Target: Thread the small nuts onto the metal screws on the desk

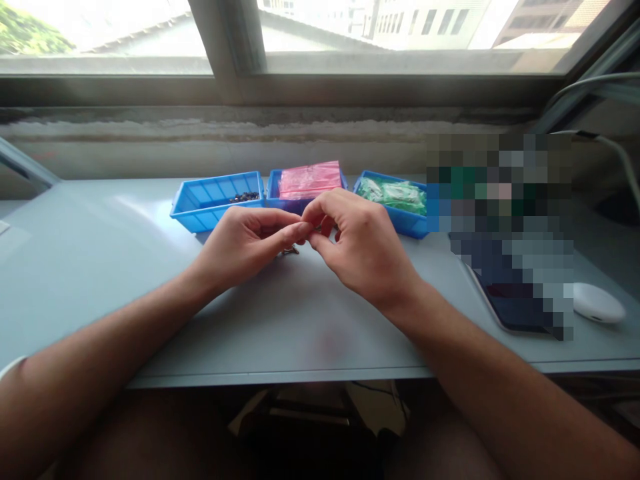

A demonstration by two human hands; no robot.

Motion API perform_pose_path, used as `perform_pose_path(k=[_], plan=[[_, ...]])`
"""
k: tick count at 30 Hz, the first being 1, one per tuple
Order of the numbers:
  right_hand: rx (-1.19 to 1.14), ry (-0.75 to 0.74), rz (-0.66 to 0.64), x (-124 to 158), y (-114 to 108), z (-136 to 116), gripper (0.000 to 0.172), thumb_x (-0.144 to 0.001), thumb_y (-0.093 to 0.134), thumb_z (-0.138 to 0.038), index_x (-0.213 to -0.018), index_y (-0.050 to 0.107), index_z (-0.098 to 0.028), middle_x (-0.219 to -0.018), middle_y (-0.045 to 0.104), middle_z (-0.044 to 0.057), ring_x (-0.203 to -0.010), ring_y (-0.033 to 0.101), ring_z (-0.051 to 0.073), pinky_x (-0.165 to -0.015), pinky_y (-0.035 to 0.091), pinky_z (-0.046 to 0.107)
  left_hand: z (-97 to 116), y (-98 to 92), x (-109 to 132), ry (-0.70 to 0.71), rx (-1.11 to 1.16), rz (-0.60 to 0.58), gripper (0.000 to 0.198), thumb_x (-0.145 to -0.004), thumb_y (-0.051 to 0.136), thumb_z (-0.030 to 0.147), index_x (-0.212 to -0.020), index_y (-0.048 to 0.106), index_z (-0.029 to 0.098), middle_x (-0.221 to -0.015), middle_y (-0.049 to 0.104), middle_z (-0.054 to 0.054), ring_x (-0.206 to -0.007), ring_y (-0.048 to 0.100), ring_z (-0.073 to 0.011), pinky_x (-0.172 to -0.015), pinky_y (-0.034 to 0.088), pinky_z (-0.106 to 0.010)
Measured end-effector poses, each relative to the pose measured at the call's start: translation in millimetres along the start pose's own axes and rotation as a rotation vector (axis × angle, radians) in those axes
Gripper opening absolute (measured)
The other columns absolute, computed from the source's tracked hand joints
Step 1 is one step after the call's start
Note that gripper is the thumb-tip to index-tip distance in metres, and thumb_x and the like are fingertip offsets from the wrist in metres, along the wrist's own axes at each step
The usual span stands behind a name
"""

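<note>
My left hand (247, 243) and my right hand (357, 243) meet over the middle of the grey table (100, 267), fingertips pinched together on a tiny part that I cannot make out. A small metal piece (290, 251) shows just under the left fingers, on or near the table. Behind the hands stand three blue bins: the left bin (210, 200) holds a few small dark parts (245, 197), the middle bin (275, 190) holds pink bags (310, 179), the right bin (405, 220) holds green bags (395, 193).
A dark phone (515, 307) lies at the right, partly under a blurred patch. A white oval object (597, 302) sits near the right edge. A window sill and wall run behind the bins. A white cable (625, 160) hangs at far right.
</note>
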State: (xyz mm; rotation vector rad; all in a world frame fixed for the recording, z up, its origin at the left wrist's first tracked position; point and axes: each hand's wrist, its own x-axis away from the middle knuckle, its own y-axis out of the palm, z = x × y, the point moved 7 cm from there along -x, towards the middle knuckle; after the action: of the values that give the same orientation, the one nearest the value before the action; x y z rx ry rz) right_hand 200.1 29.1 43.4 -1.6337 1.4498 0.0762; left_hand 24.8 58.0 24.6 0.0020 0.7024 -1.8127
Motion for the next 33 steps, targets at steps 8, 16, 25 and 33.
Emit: perform_pose_path(k=[8,16,25,33], plan=[[0.018,0.105,0.0,2,-1,8,0.012,-0.099,0.074,-0.009,-0.095,0.075,-0.021,-0.095,0.082,0.003,-0.084,0.07,0.02,-0.078,0.048,0.035,-10,-3.7,0,-0.041,-0.023,0.075,0.017,-0.095,0.097,0.032,-0.111,0.099,0.024,-0.11,0.094,-0.006,-0.102,0.091,-0.0286,-0.091,0.074,-0.034],[-0.008,0.14,-0.026,2,0,11,0.017,-0.097,0.073,-0.006,-0.099,0.071,-0.023,-0.099,0.084,0.003,-0.089,0.076,0.022,-0.082,0.053,0.036,-3,-0.4,2,-0.007,0.127,0.07,0.019,-0.093,0.097,0.023,-0.112,0.098,0.024,-0.112,0.094,-0.006,-0.105,0.092,-0.0289,-0.094,0.078,-0.037],[0.01,0.15,-0.003,1,-5,10,0.018,-0.097,0.078,-0.008,-0.098,0.07,-0.024,-0.093,0.081,0.001,-0.085,0.075,0.021,-0.08,0.052,0.035,-2,-2.5,0,-0.03,0.195,0.067,0.021,-0.088,0.104,0.026,-0.107,0.097,0.024,-0.11,0.094,-0.006,-0.106,0.092,-0.0301,-0.097,0.079,-0.039],[0.041,0.189,-0.053,2,-2,16,0.015,-0.1,0.084,-0.013,-0.101,0.072,-0.022,-0.092,0.082,0.002,-0.084,0.074,0.022,-0.078,0.05,0.036,-2,-7.1,0,-0.026,0.229,0.095,0.019,-0.087,0.104,0.024,-0.105,0.097,0.026,-0.116,0.094,-0.005,-0.113,0.092,-0.0309,-0.106,0.078,-0.044]])
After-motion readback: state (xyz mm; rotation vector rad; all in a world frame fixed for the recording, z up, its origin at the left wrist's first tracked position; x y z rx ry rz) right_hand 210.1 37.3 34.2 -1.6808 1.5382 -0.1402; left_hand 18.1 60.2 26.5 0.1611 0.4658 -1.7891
